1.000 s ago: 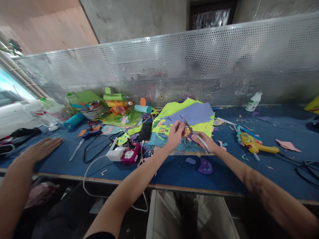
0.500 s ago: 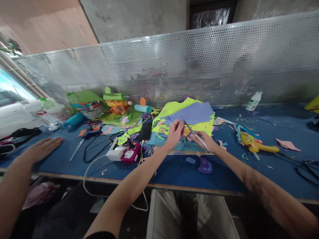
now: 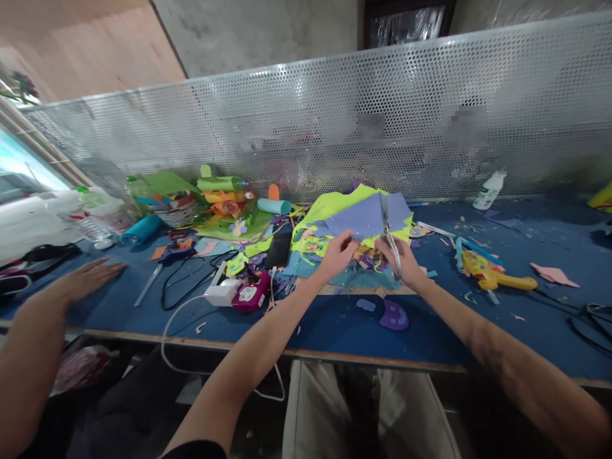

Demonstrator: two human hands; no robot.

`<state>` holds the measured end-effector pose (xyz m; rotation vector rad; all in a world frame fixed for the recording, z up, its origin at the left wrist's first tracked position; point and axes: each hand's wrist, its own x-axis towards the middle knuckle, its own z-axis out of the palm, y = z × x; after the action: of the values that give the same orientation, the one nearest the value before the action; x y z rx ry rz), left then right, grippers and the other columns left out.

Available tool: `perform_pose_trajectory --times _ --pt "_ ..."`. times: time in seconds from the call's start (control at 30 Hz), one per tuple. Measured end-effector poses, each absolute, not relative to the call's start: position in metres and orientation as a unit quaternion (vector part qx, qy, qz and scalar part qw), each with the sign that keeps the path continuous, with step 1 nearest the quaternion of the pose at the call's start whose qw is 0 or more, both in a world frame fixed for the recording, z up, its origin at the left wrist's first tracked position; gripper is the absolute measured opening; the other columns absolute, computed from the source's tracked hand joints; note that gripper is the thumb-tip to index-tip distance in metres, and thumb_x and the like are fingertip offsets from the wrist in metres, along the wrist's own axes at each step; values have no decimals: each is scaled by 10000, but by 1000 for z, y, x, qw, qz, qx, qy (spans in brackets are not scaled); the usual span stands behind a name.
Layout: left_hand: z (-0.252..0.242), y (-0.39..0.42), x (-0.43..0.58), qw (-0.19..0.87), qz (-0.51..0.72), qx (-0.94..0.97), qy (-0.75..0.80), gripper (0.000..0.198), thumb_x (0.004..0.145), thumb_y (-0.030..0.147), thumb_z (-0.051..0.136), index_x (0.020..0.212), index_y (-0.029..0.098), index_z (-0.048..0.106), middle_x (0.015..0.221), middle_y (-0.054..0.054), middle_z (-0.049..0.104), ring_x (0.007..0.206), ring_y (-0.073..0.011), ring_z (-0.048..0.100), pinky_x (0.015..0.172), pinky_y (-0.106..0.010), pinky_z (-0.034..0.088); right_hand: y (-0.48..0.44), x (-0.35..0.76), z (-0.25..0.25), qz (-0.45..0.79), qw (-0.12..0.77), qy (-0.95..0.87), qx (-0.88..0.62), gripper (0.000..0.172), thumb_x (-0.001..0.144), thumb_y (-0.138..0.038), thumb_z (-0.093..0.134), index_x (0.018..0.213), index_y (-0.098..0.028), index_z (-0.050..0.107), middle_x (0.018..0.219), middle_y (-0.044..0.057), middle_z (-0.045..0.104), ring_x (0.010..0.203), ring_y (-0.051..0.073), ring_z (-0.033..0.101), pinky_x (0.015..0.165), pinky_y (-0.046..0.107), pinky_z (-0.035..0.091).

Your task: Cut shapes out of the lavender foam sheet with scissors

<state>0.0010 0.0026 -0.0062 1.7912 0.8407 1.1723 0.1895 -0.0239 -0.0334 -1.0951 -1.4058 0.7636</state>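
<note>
My right hand point(image 3: 406, 262) grips a pair of silver scissors point(image 3: 385, 220), with the blades pointing away from me over a purple sheet point(image 3: 356, 217). The handle curves down along the palm. To the left, my left hand point(image 3: 338, 252) has its fingertips drawn together at the near edge of the same sheet. Whatever may be between those fingertips is too small to make out. Under the purple sheet lies a larger lime-yellow sheet point(image 3: 319, 209), with colourful scraps around it. A purple cut-out point(image 3: 394, 315) rests on the table in front of my hands.
Another person's hand point(image 3: 93, 280) lies flat at the left. A phone point(image 3: 278, 250), a magenta charger box point(image 3: 251, 292) and cables sit left of my arms. On the right are a yellow glue gun point(image 3: 500, 277) and a white bottle point(image 3: 490, 190). A perforated metal panel point(image 3: 315, 121) stands behind.
The scissors have swung from slanting leftward near my left hand to pointing straight away from me. My right hand has shifted slightly right, and the two hands are farther apart.
</note>
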Motion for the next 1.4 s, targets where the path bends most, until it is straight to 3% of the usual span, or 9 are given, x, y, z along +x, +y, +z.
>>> perform_pose_trajectory --times 0.2,0.4,0.67,0.83,1.03,1.2,1.4 --pt "-6 1 0 342 350 818 301 266 939 377 545 757 183 543 640 29 497 601 -116 411 588 -266 301 -23 191 -28 347 609 -560 -441 357 716 -511 771 803 -210 600 623 -39 579 543 117 532 560 270 442" --pt "-11 5 0 346 382 802 303 369 967 453 546 725 195 443 613 48 392 577 -107 374 578 -272 279 -16 195 -40 358 616 -558 -426 324 697 -422 796 848 -214 599 714 -23 646 606 125 574 606 271 464" --pt "-13 8 0 314 402 807 297 439 980 473 547 674 190 410 610 44 341 591 -107 336 587 -294 240 -18 193 -35 363 641 -536 -413 343 682 -449 811 822 -235 582 688 -50 596 571 108 520 599 267 458" --pt "-13 10 -2 351 479 738 319 464 941 550 579 676 195 441 592 41 358 584 -110 338 568 -285 261 -24 201 -22 365 516 -623 -460 382 800 -581 666 721 -217 579 575 -43 524 514 126 508 542 273 418" --pt "-10 13 -5 402 532 667 333 483 887 635 614 712 201 495 585 50 297 553 -102 310 531 -275 250 -28 206 -19 338 373 -710 -492 455 784 -655 645 717 -213 561 597 -47 474 551 139 495 524 262 365" --pt "-9 12 -4 385 529 676 339 528 876 636 629 646 199 442 567 43 313 546 -98 306 526 -278 246 -26 206 -24 351 337 -731 -477 493 804 -696 588 812 -205 624 651 -37 491 580 138 462 535 258 332" --pt "-8 8 -3 379 518 688 339 452 906 550 626 663 184 522 556 41 355 536 -96 328 528 -282 241 -20 210 -32 387 327 -723 -470 496 812 -698 591 860 -206 630 646 -47 453 568 123 443 529 249 310"
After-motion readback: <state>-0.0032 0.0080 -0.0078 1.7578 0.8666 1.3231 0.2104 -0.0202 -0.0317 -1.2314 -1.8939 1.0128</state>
